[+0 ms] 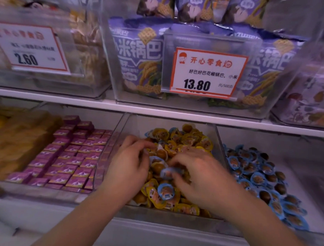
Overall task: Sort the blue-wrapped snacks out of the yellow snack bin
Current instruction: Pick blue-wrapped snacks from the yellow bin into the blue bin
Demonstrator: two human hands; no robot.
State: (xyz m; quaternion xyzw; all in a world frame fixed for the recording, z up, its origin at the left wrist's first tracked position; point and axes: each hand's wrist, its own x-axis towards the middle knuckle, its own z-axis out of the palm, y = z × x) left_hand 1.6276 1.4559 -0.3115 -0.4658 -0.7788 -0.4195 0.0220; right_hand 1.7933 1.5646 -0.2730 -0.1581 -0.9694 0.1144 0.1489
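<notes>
The clear bin of yellow-wrapped snacks (209, 128) sits in the middle of the lower shelf, with yellow packs (192, 141) heaped in it. Both hands are inside it. My right hand (201, 176) pinches a blue-wrapped snack (167, 173) at its fingertips. My left hand (129, 164) has its fingers curled down among the packs beside another blue-wrapped snack (156, 159); what it holds is hidden. A third blue-wrapped snack (165, 191) lies on the heap near the front. The bin to the right holds blue-wrapped snacks (263, 175).
Left of the yellow bin is a bin of purple boxed snacks (68, 156), and further left yellow packets (15, 140). The upper shelf (158, 109) carries clear bins with purple bags and price tags (208, 72). A white ledge (152, 234) runs along the front.
</notes>
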